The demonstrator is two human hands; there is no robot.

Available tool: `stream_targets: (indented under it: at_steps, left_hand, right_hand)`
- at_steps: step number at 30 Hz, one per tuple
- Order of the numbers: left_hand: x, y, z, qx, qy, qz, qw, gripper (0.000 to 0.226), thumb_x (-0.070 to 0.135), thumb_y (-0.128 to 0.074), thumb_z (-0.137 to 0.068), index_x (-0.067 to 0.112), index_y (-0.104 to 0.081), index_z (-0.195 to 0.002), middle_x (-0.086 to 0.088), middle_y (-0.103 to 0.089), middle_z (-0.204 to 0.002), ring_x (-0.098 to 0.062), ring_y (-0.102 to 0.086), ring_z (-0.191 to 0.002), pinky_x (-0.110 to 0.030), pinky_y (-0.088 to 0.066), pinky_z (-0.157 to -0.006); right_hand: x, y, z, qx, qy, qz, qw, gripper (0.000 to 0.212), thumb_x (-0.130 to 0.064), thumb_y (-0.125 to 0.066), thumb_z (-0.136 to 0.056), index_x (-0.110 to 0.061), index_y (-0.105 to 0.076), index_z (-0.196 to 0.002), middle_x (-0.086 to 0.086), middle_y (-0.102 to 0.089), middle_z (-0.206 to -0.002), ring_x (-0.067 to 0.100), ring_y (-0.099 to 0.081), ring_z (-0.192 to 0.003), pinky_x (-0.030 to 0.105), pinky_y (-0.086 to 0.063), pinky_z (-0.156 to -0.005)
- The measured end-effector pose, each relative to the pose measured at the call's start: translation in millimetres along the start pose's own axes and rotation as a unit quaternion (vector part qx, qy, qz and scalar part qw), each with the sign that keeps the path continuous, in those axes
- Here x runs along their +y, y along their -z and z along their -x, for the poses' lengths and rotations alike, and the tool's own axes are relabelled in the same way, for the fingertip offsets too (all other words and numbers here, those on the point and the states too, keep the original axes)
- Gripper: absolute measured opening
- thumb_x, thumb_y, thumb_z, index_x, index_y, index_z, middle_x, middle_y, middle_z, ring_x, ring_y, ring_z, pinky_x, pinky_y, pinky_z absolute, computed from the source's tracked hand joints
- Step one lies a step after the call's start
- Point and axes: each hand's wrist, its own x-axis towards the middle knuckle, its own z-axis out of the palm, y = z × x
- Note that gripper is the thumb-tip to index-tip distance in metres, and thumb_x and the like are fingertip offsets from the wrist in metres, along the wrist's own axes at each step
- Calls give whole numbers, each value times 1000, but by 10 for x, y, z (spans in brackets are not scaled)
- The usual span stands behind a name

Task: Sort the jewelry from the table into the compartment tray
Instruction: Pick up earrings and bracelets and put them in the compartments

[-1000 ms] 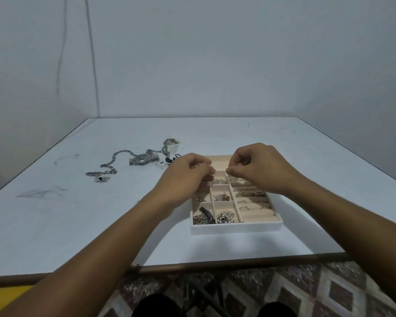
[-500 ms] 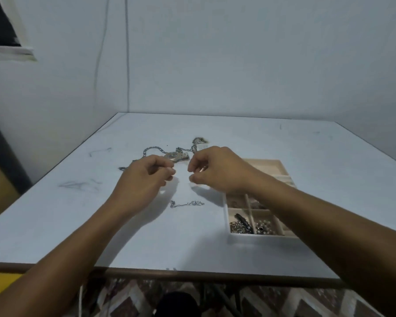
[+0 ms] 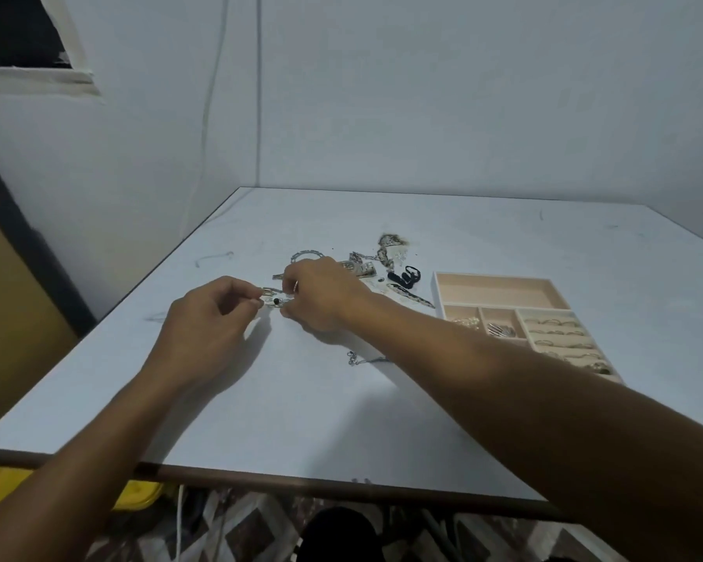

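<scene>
On the white table (image 3: 285, 415) lies a small silver piece with a dark stone (image 3: 276, 301), and both hands pinch it. My left hand (image 3: 208, 318) holds its left end between thumb and fingertips. My right hand (image 3: 321, 296) pinches its right end, fingers curled. Behind the right hand a heap of silver chains and a watch (image 3: 362, 263) lies with black pieces (image 3: 404, 275). The beige compartment tray (image 3: 500, 290) sits at the right, rings and earrings in its sections. A thin silver chain (image 3: 364, 358) lies under my right forearm.
The table's brown front edge (image 3: 341, 482) runs close to me. Walls close in behind and to the left of the table. A yellow object (image 3: 1, 480) sits below the table's left corner, above a patterned floor.
Both hands left the tray and moved left to the jewelry on the table, where they now pinch the small silver piece. The view swung left, so the tray sits far right.
</scene>
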Motion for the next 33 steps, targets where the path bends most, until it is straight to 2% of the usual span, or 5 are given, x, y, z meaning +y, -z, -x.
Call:
stream_targets:
  at_steps: [6, 12, 18, 24, 33]
  left_hand:
    - [-68, -12, -71, -5, -12, -16, 1000, 13, 20, -59, -89, 30, -68, -88, 14, -69, -80, 10, -58, -72, -8, -36, -58]
    - [-101, -64, -172, -7, -17, -11, 1000, 14, 20, -58, -88, 29, -68, -89, 16, -70, -84, 6, -60, -78, -10, -38, -64]
    - [-42, -158, -344, 35, 63, 146, 987, 18, 28, -51, -92, 23, -68, -89, 8, -72, -90, -16, -68, -91, -38, -52, -91]
    - [145, -263, -385, 52, 169, 348, 921, 36, 33, -41, -100, 4, -62, -98, -12, -70, -86, -22, -64, -77, -24, -51, -66]
    - [185, -340, -445, 18, 156, 366, 917, 48, 42, -32, -102, 5, -60, -91, -7, -67, -67, -22, -64, -66, -36, -54, -75]
  right_hand:
    - [-33, -47, -72, 16, -1, -2, 1000, 14, -30, -69, -83, -26, -58, -76, 7, -66, -99, 27, -62, -91, 33, -50, -73]
    - [-31, -60, -99, 30, 17, 34, 999, 14, -18, -57, -83, -27, -59, -73, 6, -64, -97, 28, -62, -88, 32, -49, -67]
    - [-10, 61, -136, 23, -13, -48, 999, 9, -24, -68, -77, -25, -67, -68, 0, -70, -86, 22, -67, -79, 34, -57, -72]
    - [-4, 206, -142, 19, 15, -58, 998, 10, -28, -69, -81, -31, -67, -71, 1, -70, -90, 23, -65, -85, 34, -55, -76]
    - [-38, 393, -145, 34, 41, -61, 997, 13, -29, -67, -83, -31, -65, -71, -3, -68, -87, 20, -64, -84, 36, -55, -75]
